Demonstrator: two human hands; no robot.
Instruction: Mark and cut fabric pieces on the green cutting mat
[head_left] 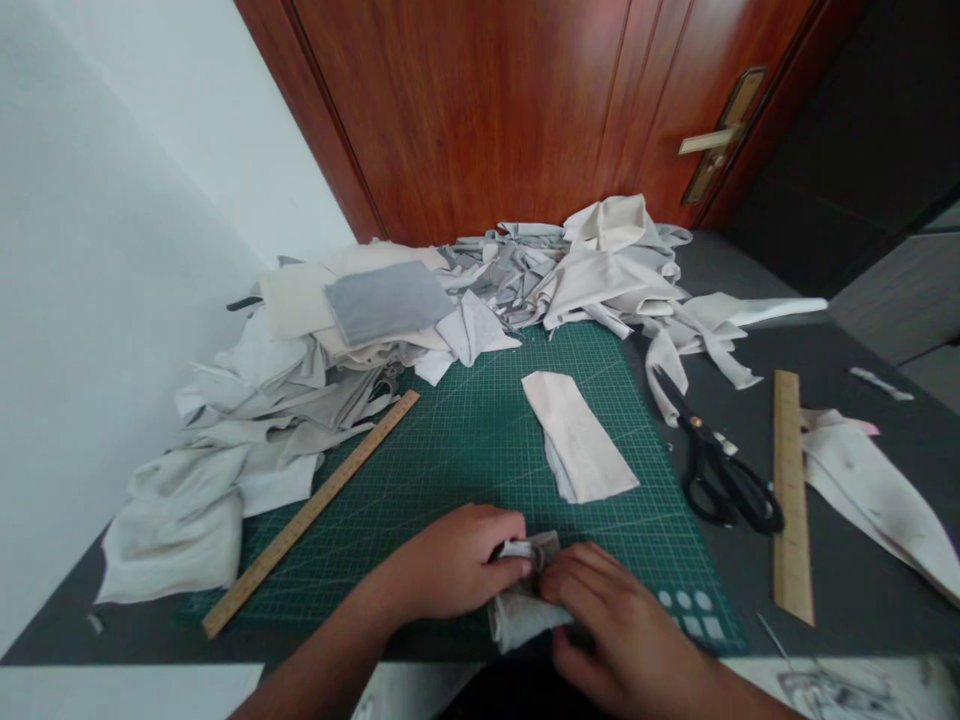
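Observation:
Close to the table's front edge, a small folded piece of grey-white fabric [519,615] is held between both hands. My left hand [463,560] pinches its upper left part between thumb and fingers. My right hand [611,615] grips the fabric's right side, its fingers curled over it and the thumb partly hidden below. Just beyond the hands, a folded cream fabric piece [581,435] lies on the green cutting mat [450,450], with a greyer layer showing along its left edge.
Heaps of grey and white fabric scraps [300,370] line the back and left. One wooden ruler [315,510] lies slanted on the left; another wooden ruler [791,500] lies at right beside black scissors [720,475]. A brown door [480,110] stands behind the table.

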